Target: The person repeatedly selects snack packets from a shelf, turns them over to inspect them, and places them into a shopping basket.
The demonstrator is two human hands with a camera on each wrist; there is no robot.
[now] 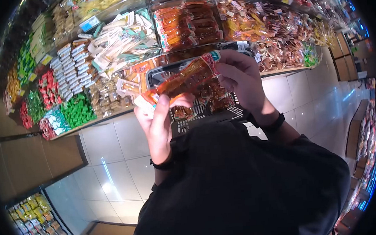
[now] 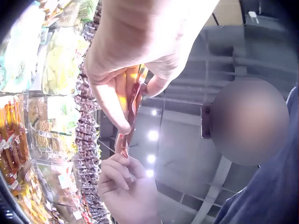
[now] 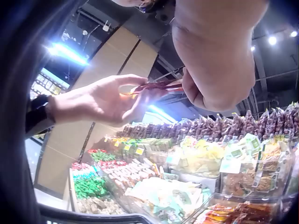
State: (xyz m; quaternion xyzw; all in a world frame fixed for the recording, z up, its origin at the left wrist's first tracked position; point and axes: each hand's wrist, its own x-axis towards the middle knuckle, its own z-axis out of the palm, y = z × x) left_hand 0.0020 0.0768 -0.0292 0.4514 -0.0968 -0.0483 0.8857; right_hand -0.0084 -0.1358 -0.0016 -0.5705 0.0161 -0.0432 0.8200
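A long, clear snack packet (image 1: 187, 78) with orange-brown contents and a red and green printed end is stretched between both hands. My left hand (image 1: 156, 126) pinches its lower left end, thumb on top. At the upper right end, the fingers of my right hand (image 1: 242, 77) grip the printed part. Seen edge-on in the left wrist view, the packet (image 2: 133, 105) looks thin and flat. Below it stands a black slotted shopping basket (image 1: 192, 125), where several similar shiny packets (image 1: 215, 99) lie, partly hidden by the held one.
Tiered bins of packaged snacks curve around the front, among them white-and-green packets (image 1: 120, 37), orange-red packets (image 1: 186, 25) and green-wrapped pieces (image 1: 77, 109). Blue price tags (image 1: 89, 23) line the bin edges. Pale tiled floor (image 1: 110, 178) shows at the left, with another shelf (image 1: 35, 217) behind.
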